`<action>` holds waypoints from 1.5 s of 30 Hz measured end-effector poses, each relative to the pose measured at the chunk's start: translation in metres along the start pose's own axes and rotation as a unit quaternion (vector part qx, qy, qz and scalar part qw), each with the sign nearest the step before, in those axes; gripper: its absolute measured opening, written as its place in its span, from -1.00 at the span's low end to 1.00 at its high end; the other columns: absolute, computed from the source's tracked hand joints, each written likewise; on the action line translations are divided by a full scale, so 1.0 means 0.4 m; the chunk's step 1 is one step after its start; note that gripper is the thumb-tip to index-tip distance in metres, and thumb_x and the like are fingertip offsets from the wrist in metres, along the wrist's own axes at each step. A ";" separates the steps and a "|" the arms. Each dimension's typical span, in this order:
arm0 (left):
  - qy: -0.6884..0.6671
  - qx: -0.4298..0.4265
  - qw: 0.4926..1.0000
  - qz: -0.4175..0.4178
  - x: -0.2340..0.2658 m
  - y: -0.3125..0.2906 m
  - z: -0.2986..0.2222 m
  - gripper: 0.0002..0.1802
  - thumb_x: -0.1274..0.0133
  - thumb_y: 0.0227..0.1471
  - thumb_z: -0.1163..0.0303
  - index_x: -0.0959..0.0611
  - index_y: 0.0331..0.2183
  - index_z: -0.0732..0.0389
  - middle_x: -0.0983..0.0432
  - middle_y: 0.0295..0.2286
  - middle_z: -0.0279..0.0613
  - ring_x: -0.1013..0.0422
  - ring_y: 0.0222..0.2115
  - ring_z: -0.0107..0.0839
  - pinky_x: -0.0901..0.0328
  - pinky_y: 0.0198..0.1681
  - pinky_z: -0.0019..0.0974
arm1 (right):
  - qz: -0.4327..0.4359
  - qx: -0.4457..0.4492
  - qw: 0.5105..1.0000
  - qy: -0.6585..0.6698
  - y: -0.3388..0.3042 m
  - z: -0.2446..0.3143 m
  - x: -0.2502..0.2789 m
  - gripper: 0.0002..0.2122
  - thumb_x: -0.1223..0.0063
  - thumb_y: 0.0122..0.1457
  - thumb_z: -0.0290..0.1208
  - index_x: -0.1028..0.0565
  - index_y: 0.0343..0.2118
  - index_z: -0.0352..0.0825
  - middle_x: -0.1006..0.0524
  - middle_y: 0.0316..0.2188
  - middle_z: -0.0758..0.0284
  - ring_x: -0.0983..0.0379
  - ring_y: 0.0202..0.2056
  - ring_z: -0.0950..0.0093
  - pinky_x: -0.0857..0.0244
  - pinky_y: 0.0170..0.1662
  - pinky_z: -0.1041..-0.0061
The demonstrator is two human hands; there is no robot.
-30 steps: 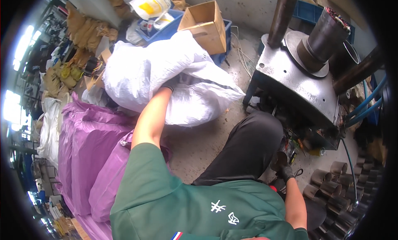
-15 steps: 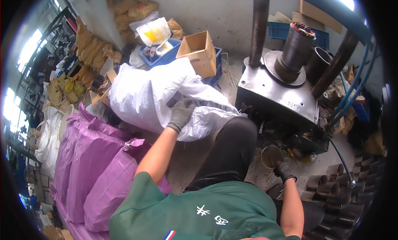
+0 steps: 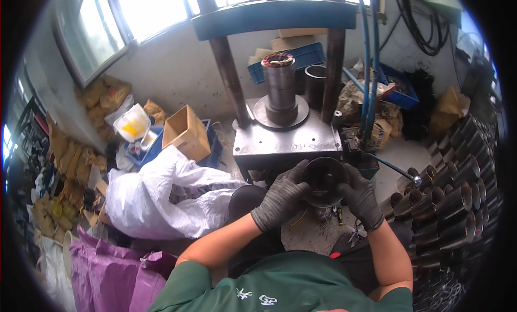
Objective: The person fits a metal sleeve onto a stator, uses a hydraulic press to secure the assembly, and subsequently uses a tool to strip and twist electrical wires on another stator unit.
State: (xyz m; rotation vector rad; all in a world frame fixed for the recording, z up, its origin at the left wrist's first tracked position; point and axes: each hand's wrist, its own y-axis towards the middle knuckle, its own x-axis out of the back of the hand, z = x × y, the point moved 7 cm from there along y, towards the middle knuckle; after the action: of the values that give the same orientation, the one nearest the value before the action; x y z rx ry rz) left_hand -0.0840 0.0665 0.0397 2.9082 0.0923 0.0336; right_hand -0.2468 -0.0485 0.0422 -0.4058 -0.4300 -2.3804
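Note:
Both gloved hands hold a dark metal cylinder (image 3: pixel 325 196), its round open end facing up toward me. My left hand (image 3: pixel 281 198) grips its left side and my right hand (image 3: pixel 364 198) its right side, fingers wrapped round the wall. Just beyond stands a press with a steel base (image 3: pixel 288 142). On the base's round plate (image 3: pixel 299 118), a metal cylinder (image 3: pixel 280 86) stands upright, with a wound core with red and dark wire ends (image 3: pixel 278 59) showing at its top. Behind it is another dark open tube (image 3: pixel 315 87).
Rows of dark metal tubes (image 3: pixel 455 201) lie at the right, near a lever with a ball end (image 3: pixel 417 180). A white woven sack (image 3: pixel 156 204) and purple sack (image 3: pixel 116 271) lie at the left. Blue hoses (image 3: pixel 368 91) hang beside the press's post. Small tools (image 3: pixel 340 215) lie on the floor below my hands.
My left hand has left the white sack and taken hold of the cylinder. My right hand has raised the cylinder from near the floor. The view has turned toward the press.

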 end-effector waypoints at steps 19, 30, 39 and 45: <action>-0.018 -0.217 0.874 -0.434 0.601 0.110 -0.232 -0.77 -0.26 0.08 0.43 -0.58 -0.24 0.26 -0.52 -0.25 -0.25 -0.48 -0.22 -0.42 -0.49 -0.11 -0.28 | -0.446 0.309 0.805 -0.241 0.155 0.059 0.431 -0.71 0.15 0.36 -0.53 -0.36 0.12 -0.35 -0.45 -0.10 0.12 -0.47 -0.09 0.28 -0.40 -0.03 0.32; 0.100 -0.216 0.860 -0.452 0.719 0.342 -0.294 -0.78 -0.34 -0.05 0.44 -0.62 -0.36 0.25 -0.51 -0.47 -0.34 -0.39 -0.52 -0.54 -0.29 -0.43 -0.44 | -0.525 0.319 0.775 -0.151 0.255 0.044 0.453 -0.65 0.14 0.34 -0.53 -0.36 0.17 -0.36 -0.46 -0.14 0.15 -0.46 -0.13 0.29 -0.39 -0.03 0.33; 0.160 -0.126 0.901 -0.384 0.752 0.509 -0.385 -0.72 -0.33 0.02 0.31 -0.57 -0.31 0.20 -0.43 -0.44 -0.32 -0.38 -0.47 -0.50 -0.42 -0.46 -0.44 | -0.543 0.308 0.766 -0.154 0.229 0.066 0.457 -0.74 0.10 0.29 -0.53 -0.46 0.01 -0.41 -0.51 -0.20 0.14 -0.47 -0.19 0.25 -0.39 -0.06 0.29; 0.262 -0.019 0.890 -0.373 0.700 0.622 -0.453 -0.74 -0.16 0.11 0.23 -0.56 -0.32 0.22 -0.42 -0.40 -0.32 -0.39 -0.39 -0.52 -0.40 -0.43 -0.45 | -0.543 0.294 0.769 -0.165 0.222 0.063 0.459 -0.79 0.08 0.27 -0.53 -0.50 -0.09 -0.40 -0.52 -0.23 0.13 -0.50 -0.20 0.24 -0.40 -0.08 0.30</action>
State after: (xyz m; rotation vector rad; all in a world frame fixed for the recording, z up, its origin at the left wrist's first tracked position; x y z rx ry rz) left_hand 0.2048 -0.1155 0.2775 2.5357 1.2528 0.6659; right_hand -0.3159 -0.2060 0.1548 -0.2991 -1.9662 -2.9764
